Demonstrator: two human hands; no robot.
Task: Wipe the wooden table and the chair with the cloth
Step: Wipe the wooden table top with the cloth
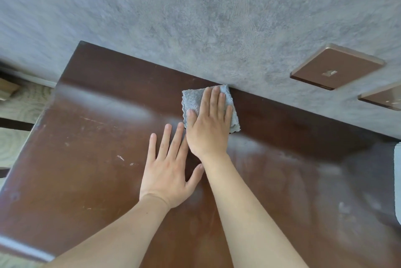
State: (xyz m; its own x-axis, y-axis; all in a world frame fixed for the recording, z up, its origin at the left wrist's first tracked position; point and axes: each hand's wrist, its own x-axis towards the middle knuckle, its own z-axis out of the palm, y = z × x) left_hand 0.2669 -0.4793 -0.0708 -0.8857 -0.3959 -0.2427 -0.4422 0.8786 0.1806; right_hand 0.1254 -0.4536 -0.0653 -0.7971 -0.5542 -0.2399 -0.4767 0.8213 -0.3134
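Observation:
A dark brown wooden table (pixel 91 137) with pale scratches fills most of the view, its far edge against a grey wall. A folded grey cloth (pixel 192 99) lies on the table near that far edge. My right hand (pixel 209 124) presses flat on top of the cloth, fingers together and stretched out toward the wall. My left hand (pixel 168 170) rests palm down on the bare wood just left of my right wrist, fingers spread, holding nothing. No chair can be clearly made out.
A grey textured wall (pixel 195 18) rises behind the table. Two brown switch plates (pixel 336 67) are mounted on it at the right. Patterned carpet (pixel 19 142) and dark furniture parts show past the table's left edge. A pale object (pixel 397 181) touches the right frame edge.

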